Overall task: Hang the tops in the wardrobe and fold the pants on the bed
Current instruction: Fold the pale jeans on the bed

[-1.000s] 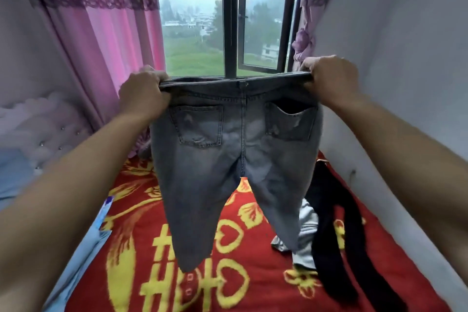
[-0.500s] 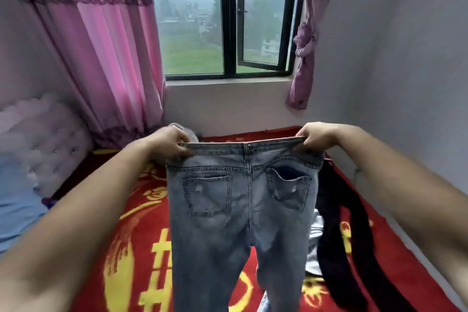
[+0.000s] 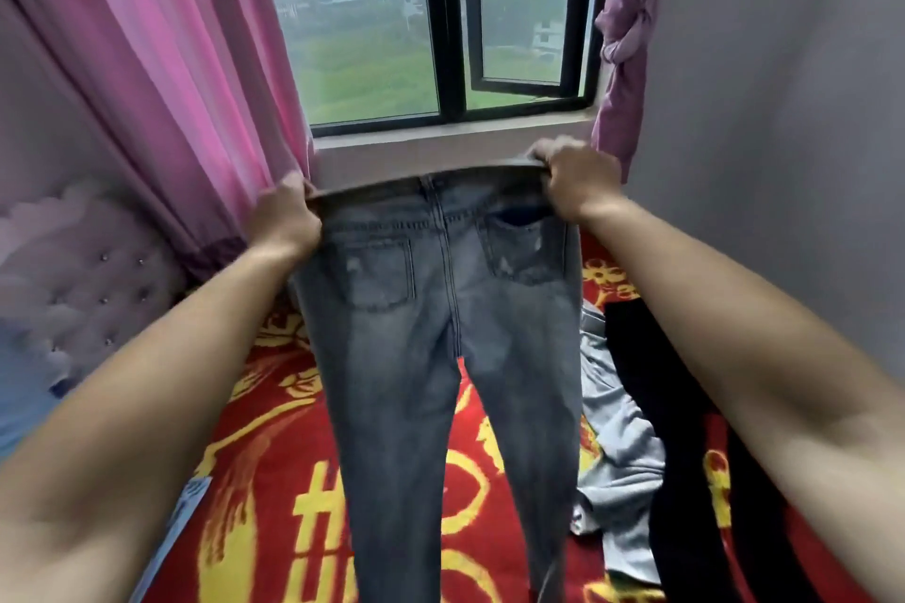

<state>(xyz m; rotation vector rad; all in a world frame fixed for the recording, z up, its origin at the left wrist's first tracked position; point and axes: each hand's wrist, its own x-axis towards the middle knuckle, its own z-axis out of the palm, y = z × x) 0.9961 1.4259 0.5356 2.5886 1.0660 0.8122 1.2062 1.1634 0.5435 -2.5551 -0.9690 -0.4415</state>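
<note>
Faded grey-blue jeans [image 3: 440, 348] hang in front of me, back pockets facing me, legs dropping toward the red and yellow bedspread [image 3: 274, 495]. My left hand [image 3: 286, 218] grips the left end of the waistband. My right hand [image 3: 575, 181] grips the right end, a little higher, so the waistband is stretched flat and tilts up to the right. The leg ends run out of the bottom of the view.
A light grey garment [image 3: 619, 470] and black trousers [image 3: 685, 431] lie crumpled on the bed to the right. A grey wall [image 3: 783, 137] runs close along the right. Pink curtains [image 3: 161, 103] and a padded headboard [image 3: 83, 279] stand at left, the window [image 3: 440, 25] ahead.
The jeans dropped from window height toward the bed, then came up again slightly. Both hands kept their grip on the waistband throughout, and the right end now sits higher.
</note>
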